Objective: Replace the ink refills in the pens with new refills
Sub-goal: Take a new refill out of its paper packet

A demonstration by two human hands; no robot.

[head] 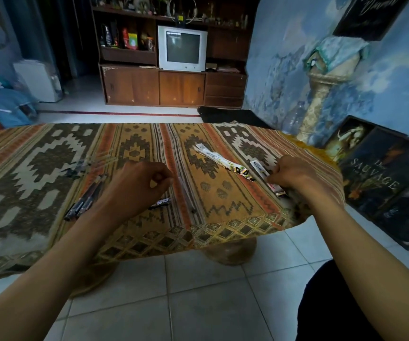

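Observation:
Several dark pens (84,204) lie side by side on the patterned tablecloth (50,168), just left of my left wrist. My left hand (137,185) hovers above the cloth with fingers curled, thumb against forefinger; whether it pinches anything I cannot tell. A short dark pen part (160,203) lies under that hand, and a thin clear refill (186,193) lies lengthwise to its right. My right hand (289,174) pinches a white refill packet (263,174) at the table's right side. A second refill packet (223,159) lies further back.
The low table's near edge (198,232) hangs over a white tiled floor (198,291). Framed posters (375,183) lean against the blue wall on the right. A wooden cabinet with a television (181,49) stands behind the table. My dark-clothed knee (346,303) is at lower right.

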